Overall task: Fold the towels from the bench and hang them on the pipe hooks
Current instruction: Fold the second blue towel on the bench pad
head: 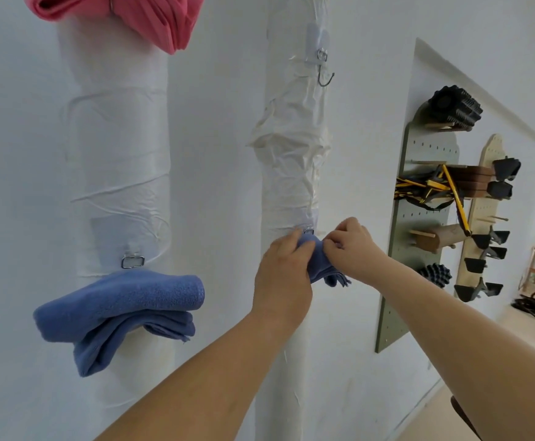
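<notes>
Blue towel (322,268), bunched small, is held up against the right-hand wrapped pipe (291,154), just under that pipe's lower hook (309,231). The left hand (283,275) grips the towel from the left with its fingers curled round the cloth. The right hand (352,246) pinches the towel's top edge from the right, fingertips close to the hook. The towel's loose corners hang down between the two wrists.

Higher on the same pipe hangs a metal hook (325,76). On the left pipe (116,138) a second blue towel (123,307), folded, hangs below a metal ring (132,261), and a pink towel (151,14) hangs at the top. To the right, a grey-green pegboard (419,249) on the wall carries a black foam roller (454,109) and yellow-black straps (428,186).
</notes>
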Demonstrator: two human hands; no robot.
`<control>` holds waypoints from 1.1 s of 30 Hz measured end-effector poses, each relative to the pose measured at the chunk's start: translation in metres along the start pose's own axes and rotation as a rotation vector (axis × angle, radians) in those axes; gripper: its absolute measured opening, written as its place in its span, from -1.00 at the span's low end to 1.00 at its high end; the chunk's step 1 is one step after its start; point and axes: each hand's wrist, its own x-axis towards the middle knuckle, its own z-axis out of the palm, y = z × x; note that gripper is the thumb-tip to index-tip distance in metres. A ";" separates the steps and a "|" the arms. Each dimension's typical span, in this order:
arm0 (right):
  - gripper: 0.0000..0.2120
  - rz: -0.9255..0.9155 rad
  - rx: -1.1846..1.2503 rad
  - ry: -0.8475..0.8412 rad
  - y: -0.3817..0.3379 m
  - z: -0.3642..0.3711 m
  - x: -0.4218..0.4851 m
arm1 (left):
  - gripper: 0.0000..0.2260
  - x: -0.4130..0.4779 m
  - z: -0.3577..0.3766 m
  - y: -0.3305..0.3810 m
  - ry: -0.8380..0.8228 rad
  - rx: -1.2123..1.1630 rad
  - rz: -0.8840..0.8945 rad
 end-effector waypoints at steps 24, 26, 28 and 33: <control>-0.78 0.236 0.561 -0.075 0.000 0.007 -0.011 | -0.56 -0.009 0.014 -0.005 -0.198 -0.224 -0.163; -0.81 0.194 0.434 0.065 -0.008 0.003 -0.014 | -0.57 -0.007 0.008 -0.007 -0.181 -0.227 -0.154; -0.75 0.125 0.274 0.197 -0.015 -0.002 -0.014 | -0.60 -0.005 -0.001 -0.006 -0.134 -0.220 -0.130; -0.80 0.008 0.143 0.262 -0.022 -0.014 -0.017 | -0.73 -0.012 -0.020 0.001 -0.062 -0.273 -0.125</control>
